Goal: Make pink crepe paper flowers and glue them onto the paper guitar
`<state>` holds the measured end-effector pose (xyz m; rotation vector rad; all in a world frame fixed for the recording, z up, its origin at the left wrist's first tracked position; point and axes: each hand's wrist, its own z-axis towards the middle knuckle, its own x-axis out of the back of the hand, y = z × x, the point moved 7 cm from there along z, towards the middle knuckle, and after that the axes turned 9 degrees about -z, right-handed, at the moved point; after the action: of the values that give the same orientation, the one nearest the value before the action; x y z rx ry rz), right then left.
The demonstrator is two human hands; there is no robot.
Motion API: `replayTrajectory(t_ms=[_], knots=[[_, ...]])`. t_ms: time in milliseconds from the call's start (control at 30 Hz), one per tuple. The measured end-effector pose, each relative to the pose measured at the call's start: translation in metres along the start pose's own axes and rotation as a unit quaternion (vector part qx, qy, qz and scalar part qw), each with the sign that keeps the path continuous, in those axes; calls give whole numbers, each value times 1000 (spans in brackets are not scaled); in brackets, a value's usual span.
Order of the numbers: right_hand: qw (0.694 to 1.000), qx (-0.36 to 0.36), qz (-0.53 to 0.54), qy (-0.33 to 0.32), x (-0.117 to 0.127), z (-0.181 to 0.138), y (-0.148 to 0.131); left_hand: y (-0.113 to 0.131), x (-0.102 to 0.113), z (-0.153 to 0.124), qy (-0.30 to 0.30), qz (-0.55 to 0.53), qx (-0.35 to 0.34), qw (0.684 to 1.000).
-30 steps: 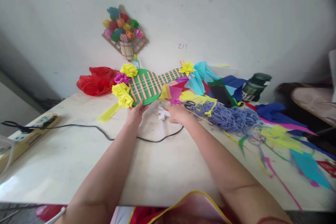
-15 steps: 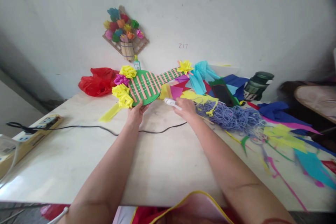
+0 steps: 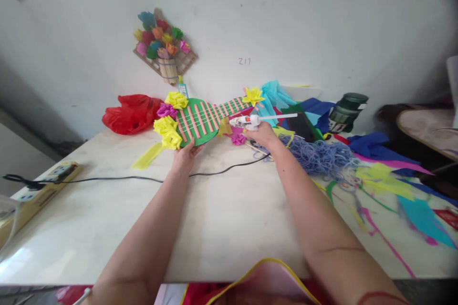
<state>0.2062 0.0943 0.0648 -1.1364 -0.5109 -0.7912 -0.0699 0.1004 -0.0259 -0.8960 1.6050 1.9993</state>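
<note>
My left hand (image 3: 186,153) grips the lower edge of a green paper guitar (image 3: 198,119), thumb on its face. Pink strips and white lines cross the guitar's body and neck. Yellow paper flowers (image 3: 167,129) and a magenta one (image 3: 167,110) sit along its left end, with another yellow flower (image 3: 253,96) at the head. In my right hand (image 3: 263,134) is a white hot glue gun (image 3: 253,122), a glue stick jutting from its back and its nozzle pointing left, close to the guitar's body. Just below the nozzle lies a small pink paper flower (image 3: 238,139).
A black cord (image 3: 125,177) runs across the table from a power strip (image 3: 53,186) at left. Tangled purple yarn (image 3: 318,157), coloured paper scraps (image 3: 422,217) and a dark green jar (image 3: 348,113) lie at right. A red plastic bag (image 3: 130,114) stands back left.
My right hand has lifted the glue gun off to the right, and its glue stick now shows. The small pink flower has come into view. My left hand keeps its hold on the guitar.
</note>
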Motion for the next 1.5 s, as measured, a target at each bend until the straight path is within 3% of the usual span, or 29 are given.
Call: replayTrajectory(t_ms=[467,1500], knots=[[996,-53,72,-6,1,3,17,-8,2,2,-14,20,29,999],[997,-25,-74,-25,-8,-1,2,-9,3,2,-17,29,37,999]])
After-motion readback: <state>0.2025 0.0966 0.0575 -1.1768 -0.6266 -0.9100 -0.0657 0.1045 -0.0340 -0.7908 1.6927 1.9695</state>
